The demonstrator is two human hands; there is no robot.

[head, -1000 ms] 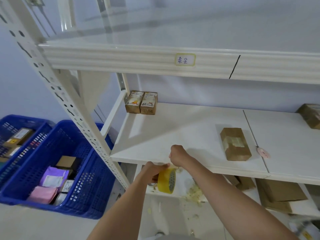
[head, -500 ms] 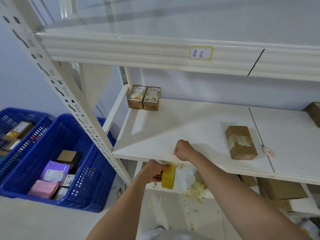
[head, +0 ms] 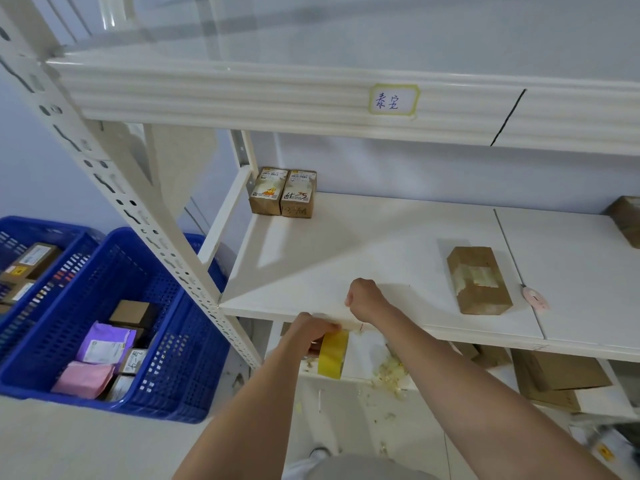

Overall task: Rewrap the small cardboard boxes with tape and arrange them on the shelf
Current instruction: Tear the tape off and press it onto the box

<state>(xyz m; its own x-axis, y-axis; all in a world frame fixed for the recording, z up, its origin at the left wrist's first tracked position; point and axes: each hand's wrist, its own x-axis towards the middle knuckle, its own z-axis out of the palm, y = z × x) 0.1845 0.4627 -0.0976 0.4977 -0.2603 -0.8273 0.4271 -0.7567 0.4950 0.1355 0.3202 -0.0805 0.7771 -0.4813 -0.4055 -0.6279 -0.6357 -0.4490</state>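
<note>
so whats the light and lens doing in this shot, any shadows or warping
Head view: wide-angle bend bows the upper shelf beam; hard diagonal shadow crosses the middle shelf; the brown box casts a shadow up-left; the right edge is softer.

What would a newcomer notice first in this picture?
First, the two hands at the shelf's front edge: the left hand holds a yellow tape roll, and the right hand is closed just above it. Next, a brown box lying on the shelf to the right, and the blue baskets of parcels on the floor at left.
</note>
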